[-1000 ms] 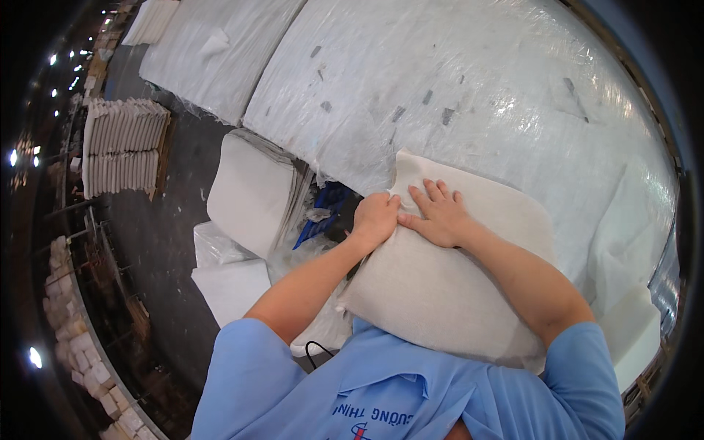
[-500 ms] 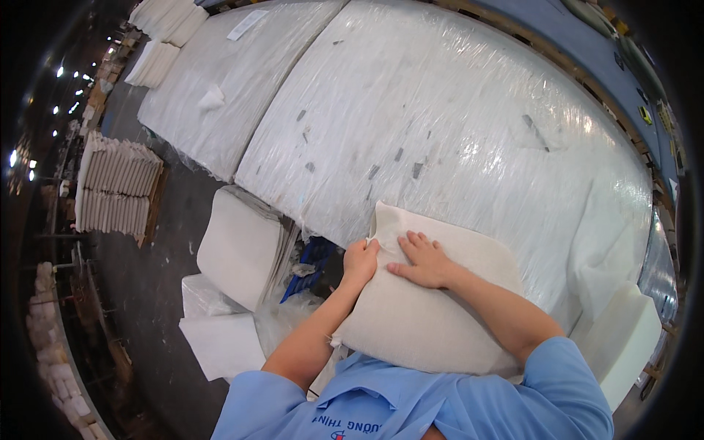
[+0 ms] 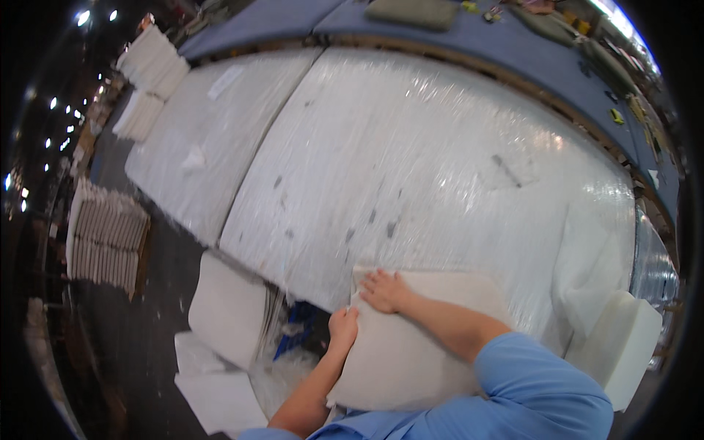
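A cream fabric-covered cushion lies in front of me, its near edge against my shirt. Along its left edge, a little below the far left corner, my left hand is closed on the cushion's edge. My right hand lies flat on the top face close to that corner, its fingers spread. Beneath the cushion is a wide surface wrapped in shiny clear plastic film.
A stack of white pads stands at my left, with white sheets below it. A white foam block is at my right. Blue-covered tables run along the far side. More pad stacks stand farther left.
The view has tilted up, so the scene sits lower. My right hand has slid across the cushion toward its far left corner. My left hand keeps its hold on the left edge.
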A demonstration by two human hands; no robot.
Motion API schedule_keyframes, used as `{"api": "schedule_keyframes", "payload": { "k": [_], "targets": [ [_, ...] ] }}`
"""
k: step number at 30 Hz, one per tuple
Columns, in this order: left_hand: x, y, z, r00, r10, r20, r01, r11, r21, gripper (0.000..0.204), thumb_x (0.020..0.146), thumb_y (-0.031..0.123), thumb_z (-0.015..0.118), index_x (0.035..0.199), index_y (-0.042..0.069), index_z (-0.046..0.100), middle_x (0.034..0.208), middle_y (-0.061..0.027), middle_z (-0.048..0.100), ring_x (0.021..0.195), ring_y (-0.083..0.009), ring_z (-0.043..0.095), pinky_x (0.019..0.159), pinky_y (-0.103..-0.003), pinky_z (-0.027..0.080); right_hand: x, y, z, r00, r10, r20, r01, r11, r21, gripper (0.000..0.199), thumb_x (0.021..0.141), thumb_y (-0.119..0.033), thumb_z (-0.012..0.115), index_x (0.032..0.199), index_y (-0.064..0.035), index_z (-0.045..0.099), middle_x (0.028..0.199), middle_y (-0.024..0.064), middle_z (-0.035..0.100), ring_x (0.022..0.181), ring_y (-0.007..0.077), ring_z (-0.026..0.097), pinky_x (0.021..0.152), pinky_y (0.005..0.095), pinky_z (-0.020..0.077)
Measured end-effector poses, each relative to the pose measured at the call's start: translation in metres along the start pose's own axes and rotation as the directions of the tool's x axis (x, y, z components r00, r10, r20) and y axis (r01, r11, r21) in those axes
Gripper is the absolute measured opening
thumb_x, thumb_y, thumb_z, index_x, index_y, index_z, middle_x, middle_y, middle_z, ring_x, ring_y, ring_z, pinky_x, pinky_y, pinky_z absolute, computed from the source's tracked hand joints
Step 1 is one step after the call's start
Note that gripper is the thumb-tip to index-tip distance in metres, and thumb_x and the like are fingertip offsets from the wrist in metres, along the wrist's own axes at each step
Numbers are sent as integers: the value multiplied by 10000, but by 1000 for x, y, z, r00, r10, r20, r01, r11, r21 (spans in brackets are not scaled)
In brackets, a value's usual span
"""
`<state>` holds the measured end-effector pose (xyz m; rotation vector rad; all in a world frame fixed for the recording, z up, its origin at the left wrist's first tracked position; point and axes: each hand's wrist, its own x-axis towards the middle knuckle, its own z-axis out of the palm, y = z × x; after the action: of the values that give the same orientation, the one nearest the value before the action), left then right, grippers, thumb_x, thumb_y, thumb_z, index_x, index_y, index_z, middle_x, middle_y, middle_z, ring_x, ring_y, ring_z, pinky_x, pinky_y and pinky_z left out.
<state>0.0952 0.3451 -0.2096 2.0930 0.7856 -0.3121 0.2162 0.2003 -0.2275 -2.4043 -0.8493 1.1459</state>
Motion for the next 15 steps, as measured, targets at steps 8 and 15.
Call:
{"api": "schedule_keyframes", "payload": {
  "k": [8,15],
  "targets": [
    [12,23,-21,994,28,103,-48,979,196,464,918,407,588,1037,-8,758,988,-283,735,1013,-404,716,897,-461,517,-40,120,-35,958,285,26,-286,956,70,616,1024,-559,461,1461,-147,598,1539,133,539,1448,341,465,1182,605,322],
    [8,15,-17,989,18,144,-47,979,197,565,931,497,586,1051,-32,747,1055,-309,721,1083,-438,683,937,-471,498,-171,260,-25,782,617,93,-526,571,631,588,961,-574,591,1305,-115,720,1285,161,712,1184,304,671,986,429,536]
  ]
}}
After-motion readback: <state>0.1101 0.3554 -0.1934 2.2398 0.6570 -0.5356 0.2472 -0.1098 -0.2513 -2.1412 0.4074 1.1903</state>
